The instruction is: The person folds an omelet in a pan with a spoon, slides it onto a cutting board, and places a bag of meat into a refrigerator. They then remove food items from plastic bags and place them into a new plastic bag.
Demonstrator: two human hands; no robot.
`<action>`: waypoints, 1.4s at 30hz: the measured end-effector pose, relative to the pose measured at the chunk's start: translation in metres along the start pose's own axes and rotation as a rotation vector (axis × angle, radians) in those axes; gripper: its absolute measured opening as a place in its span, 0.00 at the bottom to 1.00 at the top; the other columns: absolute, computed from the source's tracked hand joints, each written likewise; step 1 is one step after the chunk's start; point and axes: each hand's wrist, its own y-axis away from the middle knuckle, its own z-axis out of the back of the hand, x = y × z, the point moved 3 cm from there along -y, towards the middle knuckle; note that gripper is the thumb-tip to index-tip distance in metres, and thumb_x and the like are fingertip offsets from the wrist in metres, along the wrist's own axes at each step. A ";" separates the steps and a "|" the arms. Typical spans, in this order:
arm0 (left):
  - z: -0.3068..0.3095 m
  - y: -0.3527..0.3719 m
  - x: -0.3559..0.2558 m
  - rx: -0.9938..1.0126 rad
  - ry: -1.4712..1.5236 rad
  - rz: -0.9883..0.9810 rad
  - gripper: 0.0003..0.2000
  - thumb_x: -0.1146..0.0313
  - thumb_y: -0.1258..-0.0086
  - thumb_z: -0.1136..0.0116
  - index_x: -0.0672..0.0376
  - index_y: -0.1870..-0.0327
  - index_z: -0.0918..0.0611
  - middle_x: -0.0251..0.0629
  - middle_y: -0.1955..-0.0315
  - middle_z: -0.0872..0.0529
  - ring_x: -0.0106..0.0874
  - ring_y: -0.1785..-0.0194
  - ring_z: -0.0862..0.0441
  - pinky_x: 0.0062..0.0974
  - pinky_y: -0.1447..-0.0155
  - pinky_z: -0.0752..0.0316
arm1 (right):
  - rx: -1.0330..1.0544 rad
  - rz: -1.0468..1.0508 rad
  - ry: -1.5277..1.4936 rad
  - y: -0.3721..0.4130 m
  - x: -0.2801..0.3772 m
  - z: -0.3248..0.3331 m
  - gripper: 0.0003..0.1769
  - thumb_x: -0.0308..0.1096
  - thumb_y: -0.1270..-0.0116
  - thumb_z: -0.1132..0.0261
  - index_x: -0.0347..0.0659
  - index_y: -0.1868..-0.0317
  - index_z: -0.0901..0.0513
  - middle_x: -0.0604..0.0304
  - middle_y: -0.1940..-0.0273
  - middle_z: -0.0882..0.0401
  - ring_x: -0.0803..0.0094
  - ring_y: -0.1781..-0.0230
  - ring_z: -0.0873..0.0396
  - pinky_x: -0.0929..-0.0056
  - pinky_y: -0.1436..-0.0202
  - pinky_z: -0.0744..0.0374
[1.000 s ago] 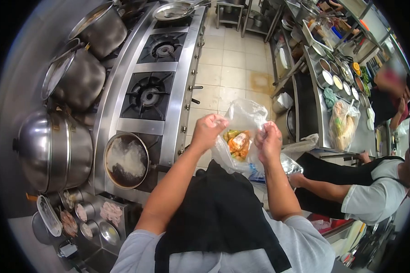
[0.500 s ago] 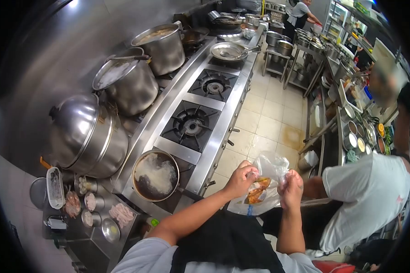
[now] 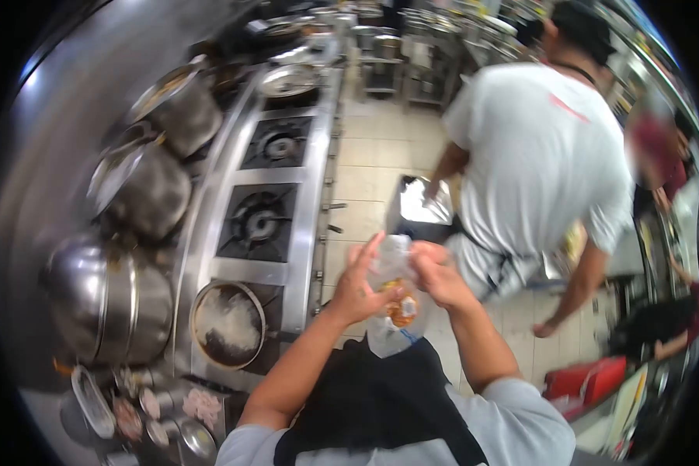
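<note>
Three big shiny steel pots (image 3: pixel 175 113) (image 3: pixel 144 186) (image 3: pixel 105 299) along the back edge of the long steel stove (image 3: pixel 312 233). Two bare black gas burners (image 3: pixel 279 146) (image 3: pixel 258 223). One round pan of white froth (image 3: pixel 227 324). One clear plastic bag (image 3: pixel 396 299).

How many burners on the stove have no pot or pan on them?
2. The near burner lies just beyond the frothy pan, left of the held plastic bag; the far burner is next along the stove. Farther ones are blurred, so more may be hidden.
</note>
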 end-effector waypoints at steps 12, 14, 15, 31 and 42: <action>-0.031 -0.020 -0.005 0.137 0.063 0.209 0.11 0.73 0.39 0.36 0.64 0.56 0.21 0.36 0.64 0.17 0.26 0.61 0.20 0.26 0.56 0.26 | 0.213 0.214 0.246 -0.015 0.007 0.013 0.13 0.32 0.38 0.45 0.38 0.80 0.33 0.69 0.82 0.35 0.82 0.80 0.39 0.73 0.77 0.35; -0.038 -0.023 0.007 0.129 0.009 0.192 0.07 0.71 0.37 0.37 0.62 0.61 0.20 0.33 0.72 0.19 0.24 0.67 0.22 0.24 0.63 0.28 | 0.172 0.239 0.239 -0.027 -0.010 0.023 0.13 0.32 0.39 0.44 0.38 0.79 0.32 0.69 0.82 0.34 0.82 0.80 0.38 0.74 0.77 0.34; -0.044 -0.026 0.013 0.110 -0.042 0.180 0.05 0.69 0.35 0.39 0.61 0.66 0.20 0.30 0.79 0.21 0.23 0.74 0.24 0.23 0.70 0.31 | 0.141 0.249 0.241 -0.028 -0.015 0.027 0.12 0.32 0.39 0.44 0.38 0.79 0.31 0.69 0.82 0.33 0.82 0.80 0.37 0.74 0.77 0.34; -0.104 -0.020 0.097 -0.025 0.400 0.841 0.07 0.65 0.30 0.46 0.56 0.69 0.25 0.23 0.85 0.32 0.15 0.87 0.42 0.17 0.85 0.49 | -1.233 0.180 0.943 0.077 -0.020 0.430 0.05 0.35 0.34 0.39 0.44 0.63 0.22 0.52 0.67 0.17 0.57 0.64 0.19 0.64 0.60 0.23; -0.107 -0.031 0.084 -0.196 0.388 0.861 0.06 0.67 0.32 0.44 0.55 0.67 0.25 0.24 0.83 0.30 0.14 0.87 0.42 0.16 0.85 0.50 | -0.676 -0.432 1.189 0.048 -0.008 0.573 0.24 0.47 0.52 0.30 0.41 0.58 0.15 0.45 0.55 0.17 0.53 0.51 0.19 0.64 0.48 0.22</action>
